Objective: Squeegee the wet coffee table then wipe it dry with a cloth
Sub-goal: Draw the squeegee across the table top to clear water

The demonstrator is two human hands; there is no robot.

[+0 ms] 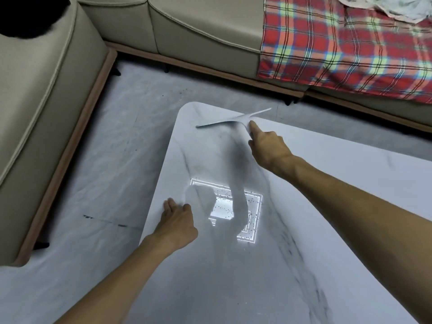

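Half done at best: right hand [264,146] gripped the squeegee [233,120] near the table's [339,171] top-centre corner, droplets showing mid-frame. Left hand [177,220] lay open on the edge; no cloth seen.

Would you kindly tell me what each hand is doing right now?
Left hand: open, resting on the table edge.
Right hand: closed on the squeegee.

Beige sectional sofa [198,31] occupies the far and left sides. Red plaid blanket [339,43] drapes over its right seat. Pale crumpled fabric [385,7] lies upon the blanket. Grey marbled floor [105,160] below.
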